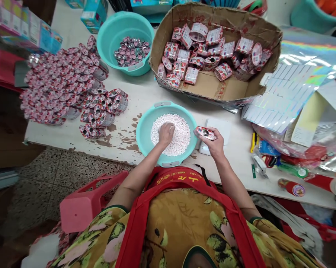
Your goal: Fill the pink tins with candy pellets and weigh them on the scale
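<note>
My left hand (166, 134) is down in a turquoise basin (144, 143), its fingers curled into a heap of small white tablets (181, 136). The fingertips are partly buried among them. Just right of the basin's rim, my right hand (216, 143) holds a small oval printed container (205, 133) by its side. A dark round hole shows in the container's top. Under and behind that hand lies a flat white device like a small scale (222, 128).
Many matching containers (58, 85) stand packed at the left. Behind are a second turquoise basin (108, 37) of small round caps (133, 50) and a worn cardboard box (212, 89) holding more containers. Label sheets (279, 89) and plastic bags clutter the right. A pink stool (78, 210) stands below left.
</note>
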Demonstrator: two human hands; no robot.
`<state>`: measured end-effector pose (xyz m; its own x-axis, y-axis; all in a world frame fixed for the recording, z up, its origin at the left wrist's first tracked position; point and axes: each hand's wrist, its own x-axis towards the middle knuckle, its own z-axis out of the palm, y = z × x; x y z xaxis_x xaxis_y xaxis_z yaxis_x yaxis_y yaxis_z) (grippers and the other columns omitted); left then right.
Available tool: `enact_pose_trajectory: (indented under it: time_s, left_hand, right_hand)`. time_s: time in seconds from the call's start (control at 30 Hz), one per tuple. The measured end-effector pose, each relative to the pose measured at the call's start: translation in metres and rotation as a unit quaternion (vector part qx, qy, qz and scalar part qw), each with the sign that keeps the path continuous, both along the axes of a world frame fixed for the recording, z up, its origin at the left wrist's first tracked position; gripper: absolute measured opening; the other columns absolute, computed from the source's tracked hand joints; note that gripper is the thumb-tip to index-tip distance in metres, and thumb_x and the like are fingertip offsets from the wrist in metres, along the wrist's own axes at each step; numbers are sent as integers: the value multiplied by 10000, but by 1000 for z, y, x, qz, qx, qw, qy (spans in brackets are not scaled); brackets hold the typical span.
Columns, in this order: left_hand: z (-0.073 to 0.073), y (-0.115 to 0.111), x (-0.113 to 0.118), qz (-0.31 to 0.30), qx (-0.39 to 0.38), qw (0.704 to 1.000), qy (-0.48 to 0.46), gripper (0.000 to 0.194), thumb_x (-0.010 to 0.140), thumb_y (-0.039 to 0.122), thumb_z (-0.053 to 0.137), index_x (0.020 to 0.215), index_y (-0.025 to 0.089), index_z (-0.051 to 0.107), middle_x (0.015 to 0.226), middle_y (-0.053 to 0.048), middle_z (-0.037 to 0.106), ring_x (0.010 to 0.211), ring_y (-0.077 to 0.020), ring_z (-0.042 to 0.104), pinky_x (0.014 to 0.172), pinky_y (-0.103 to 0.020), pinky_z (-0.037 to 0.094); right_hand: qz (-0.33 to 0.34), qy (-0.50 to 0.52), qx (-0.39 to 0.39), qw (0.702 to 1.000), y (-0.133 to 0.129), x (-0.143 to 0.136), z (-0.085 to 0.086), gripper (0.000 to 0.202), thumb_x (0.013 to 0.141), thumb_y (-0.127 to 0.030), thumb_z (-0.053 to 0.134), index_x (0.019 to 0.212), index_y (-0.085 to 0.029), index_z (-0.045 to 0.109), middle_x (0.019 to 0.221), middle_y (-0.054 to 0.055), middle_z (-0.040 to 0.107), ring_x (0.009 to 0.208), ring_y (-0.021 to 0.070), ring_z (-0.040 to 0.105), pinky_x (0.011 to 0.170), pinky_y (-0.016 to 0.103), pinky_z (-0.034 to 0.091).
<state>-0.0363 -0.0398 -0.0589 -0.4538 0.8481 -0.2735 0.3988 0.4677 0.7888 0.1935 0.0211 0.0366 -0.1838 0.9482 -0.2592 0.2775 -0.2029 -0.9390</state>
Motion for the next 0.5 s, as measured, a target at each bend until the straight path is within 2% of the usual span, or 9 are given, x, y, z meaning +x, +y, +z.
enact_pose_trajectory:
  time_s: [0.07,0.13,0.23,0.3,0.4,0.5]
  left_hand:
    - [-10,-1,21,-97,2,992,79,270,968,344,578,1182,217,685,1415,-116,625,1424,-329,449,1194,-520,278]
    - [-13,-1,42,-169,2,980,103,409,981,413,560,1336,224,631,1533,-117,528,1470,-345,374,1208,-545,239]
    - [-10,-6,63,-238,-17,965,108,445,1002,449,497,1343,199,636,1452,-133,569,1335,-336,472,1121,-505,359]
    - [-4,-14,65,-277,-40,955,101,424,1010,444,463,1272,185,673,1316,-132,626,1217,-313,531,1051,-466,420]
    - [9,-32,56,-332,-81,937,75,409,1001,452,463,1190,175,697,1205,-122,651,1124,-283,582,1014,-420,454]
    - [19,-48,40,-352,-152,923,34,415,976,474,489,1196,190,697,1179,-111,670,1095,-273,625,974,-388,479]
  right_hand:
    - [-27,-23,24,999,6,18,-9,556,604,-449,889,1070,-216,694,1090,56,730,1015,237,691,955,404,559]
    - [-66,-54,45,995,12,35,-22,557,615,-463,870,1070,-201,683,1099,68,716,1027,238,680,973,412,549]
    - [-120,-108,57,985,20,53,-44,575,642,-510,821,1076,-173,649,1107,98,688,1049,251,659,1006,450,528]
    - [-141,-167,96,971,21,58,-52,620,656,-544,798,1109,-157,627,1188,146,647,1148,290,618,1058,506,488]
    - [-154,-261,231,925,25,51,-45,619,720,-564,768,1162,-162,606,1351,200,544,1323,344,498,1153,585,374]
    - [-99,-281,340,892,58,20,-19,435,856,-525,672,1150,-213,602,1345,159,549,1325,321,496,1162,587,360]
